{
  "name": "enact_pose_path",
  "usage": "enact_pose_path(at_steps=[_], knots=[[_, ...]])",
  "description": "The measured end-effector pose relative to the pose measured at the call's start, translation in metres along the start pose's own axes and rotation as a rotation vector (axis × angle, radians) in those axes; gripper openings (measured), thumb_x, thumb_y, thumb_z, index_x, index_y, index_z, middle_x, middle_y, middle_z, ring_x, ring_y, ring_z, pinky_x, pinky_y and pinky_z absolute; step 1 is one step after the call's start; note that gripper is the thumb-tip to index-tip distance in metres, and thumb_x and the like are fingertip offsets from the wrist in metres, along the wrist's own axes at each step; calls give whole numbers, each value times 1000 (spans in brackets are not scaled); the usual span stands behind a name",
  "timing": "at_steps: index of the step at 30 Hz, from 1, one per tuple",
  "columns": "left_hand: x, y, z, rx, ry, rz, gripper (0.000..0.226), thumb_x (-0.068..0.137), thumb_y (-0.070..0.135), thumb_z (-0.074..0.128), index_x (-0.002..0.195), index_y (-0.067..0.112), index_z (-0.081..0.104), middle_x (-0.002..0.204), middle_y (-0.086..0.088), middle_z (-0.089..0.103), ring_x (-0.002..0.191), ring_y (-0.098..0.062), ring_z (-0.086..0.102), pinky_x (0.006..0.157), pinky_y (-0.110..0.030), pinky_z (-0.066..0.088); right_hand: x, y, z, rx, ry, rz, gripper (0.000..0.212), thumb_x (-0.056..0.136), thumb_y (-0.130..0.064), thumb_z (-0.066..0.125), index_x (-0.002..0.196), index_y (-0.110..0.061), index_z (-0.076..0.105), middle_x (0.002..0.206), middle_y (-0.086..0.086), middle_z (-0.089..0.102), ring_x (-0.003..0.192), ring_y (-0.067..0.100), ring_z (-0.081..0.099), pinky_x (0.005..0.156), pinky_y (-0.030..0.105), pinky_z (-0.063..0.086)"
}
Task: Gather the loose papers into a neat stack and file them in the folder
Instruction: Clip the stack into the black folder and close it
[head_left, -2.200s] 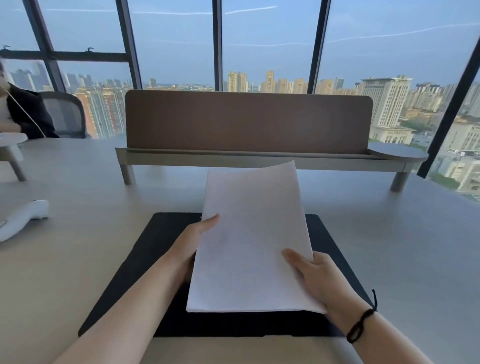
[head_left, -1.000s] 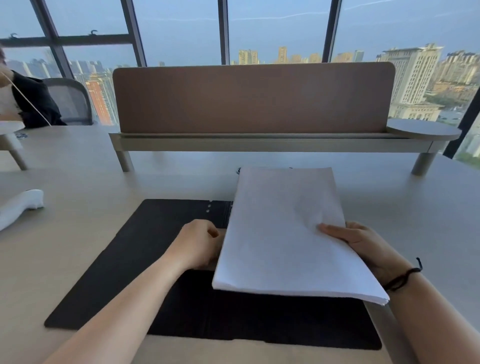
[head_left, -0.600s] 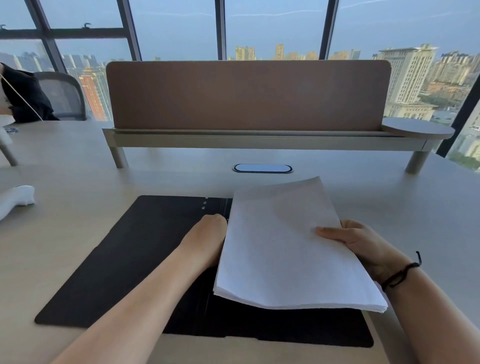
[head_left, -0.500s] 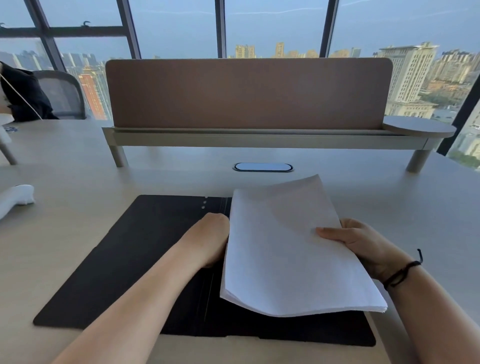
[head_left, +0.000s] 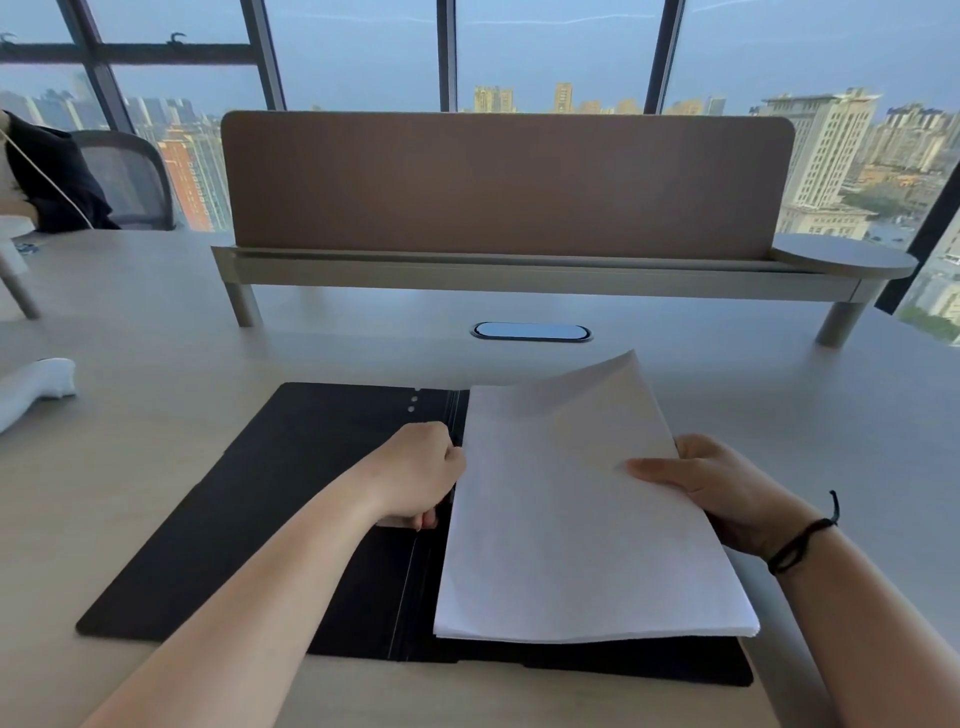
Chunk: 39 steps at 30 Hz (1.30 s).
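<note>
A black folder (head_left: 270, 519) lies open flat on the desk in front of me. A stack of white papers (head_left: 576, 519) sits tilted over the folder's right half, its far corner curling up. My right hand (head_left: 727, 493) grips the stack's right edge, thumb on top and fingers underneath. My left hand (head_left: 421, 473) is at the folder's spine, right against the stack's left edge. Its fingers are curled around a small pale clip piece (head_left: 396, 519) that shows just under the hand.
A raised shelf with a brown divider panel (head_left: 504, 182) crosses the desk behind the folder. An oval cable port (head_left: 531, 331) sits between shelf and folder. A white object (head_left: 36, 384) lies at the left edge. Another person's dark sleeve and a chair (head_left: 124, 176) are far left.
The paper stack came down from upright in front of me and shifted over the folder's right half. My left hand let go of its left edge and curled at the spine.
</note>
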<state>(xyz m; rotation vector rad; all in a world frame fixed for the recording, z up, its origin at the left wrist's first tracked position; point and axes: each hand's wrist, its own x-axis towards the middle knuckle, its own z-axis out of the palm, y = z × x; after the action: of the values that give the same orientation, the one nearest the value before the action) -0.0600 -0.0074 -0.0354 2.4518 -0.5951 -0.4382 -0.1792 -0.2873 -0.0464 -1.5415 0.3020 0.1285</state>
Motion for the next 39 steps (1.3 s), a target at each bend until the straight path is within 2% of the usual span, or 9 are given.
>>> enact_pose_path(at_steps=[5,11,14,20,27,31,35,37,39], knots=[[-1,5,1,2,5,-10,28,95,19,38,71,8,47,48,-11,56,30,-18,49,43,-21,41,5,3,5,-113,54,-53,20,93,-7,66,102,10,74,101,24,78,86,37,76,78,41,62],[-1,6,4,-27,30,-29,31,96,23,45,69,9,39,46,-8,44,26,-14,43,39,-20,35,5,1,2,-120,38,-49,20,90,-9,71,99,9,75,100,24,78,80,32,77,68,34,62],[0,5,7,-88,45,-61,38,96,23,48,63,13,32,42,-1,38,35,-20,46,35,-18,35,4,2,-1,-126,-6,-41,38,72,-21,84,96,7,76,100,24,78,80,32,78,66,34,62],[5,1,9,-81,54,-52,40,92,27,52,61,15,30,44,-1,38,36,-23,48,40,-22,40,3,1,-2,-117,8,-34,20,93,-7,65,98,10,75,100,25,78,79,32,77,69,36,63],[12,-3,16,-12,117,28,45,90,25,58,61,16,24,42,5,30,29,-18,31,38,-23,35,3,0,3,-202,71,-9,19,91,-9,70,98,7,75,100,23,79,90,40,76,88,50,59],[12,-6,17,63,157,56,42,90,32,57,63,15,30,45,3,40,32,-17,37,41,-27,38,0,-3,6,-256,134,-36,17,92,-16,71,98,-1,76,101,20,79,84,32,77,90,49,60],[10,-7,20,159,242,40,34,92,42,54,83,11,45,65,-2,54,47,-16,43,46,-29,35,5,-3,2,-721,479,-112,64,90,-51,67,141,-13,57,103,10,78,93,23,72,85,33,50],[11,-7,26,228,325,30,35,94,44,50,89,9,46,66,0,53,54,-19,46,47,-31,31,5,0,0,-889,586,-174,45,94,-46,63,127,-16,68,72,0,74,76,19,66,73,29,43],[13,-7,31,278,394,10,36,95,46,45,90,11,47,70,0,55,63,-23,50,51,-33,32,4,4,6,-1024,596,-159,29,94,-45,60,106,-25,78,74,-5,71,79,24,66,67,29,44]])
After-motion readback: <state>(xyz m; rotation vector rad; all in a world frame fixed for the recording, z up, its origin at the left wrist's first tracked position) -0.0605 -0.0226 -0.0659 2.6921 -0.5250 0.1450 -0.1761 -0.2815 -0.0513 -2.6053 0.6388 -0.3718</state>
